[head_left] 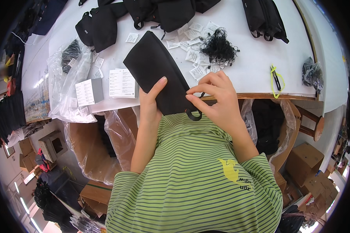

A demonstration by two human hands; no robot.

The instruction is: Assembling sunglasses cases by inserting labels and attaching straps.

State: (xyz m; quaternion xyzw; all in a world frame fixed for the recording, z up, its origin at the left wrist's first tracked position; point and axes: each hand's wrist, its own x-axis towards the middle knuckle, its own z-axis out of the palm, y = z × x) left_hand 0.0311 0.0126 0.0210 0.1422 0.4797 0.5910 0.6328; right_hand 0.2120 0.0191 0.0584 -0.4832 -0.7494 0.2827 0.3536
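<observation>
A flat black fabric pouch (156, 60) is held up at a tilt in front of me, over the table's near edge. My left hand (151, 99) grips its lower left side, thumb across the front face and the other fingers hidden behind. At the pouch's right edge, my right hand (223, 99) pinches thumb and forefinger together on a thin black cord (202, 94), mostly covered by the fingers. Just below them a black loop (194, 115) hangs from the pouch's bottom corner.
Beyond the pouch lie white printed tags (192, 56) and a tangle of black strings (219, 47). Label stacks (122, 83) and a clear plastic bag (62, 97) are at left. Black pouches (175, 13) line the back; snips (276, 79) lie right. Plastic-lined cartons (91, 147) stand below the edge.
</observation>
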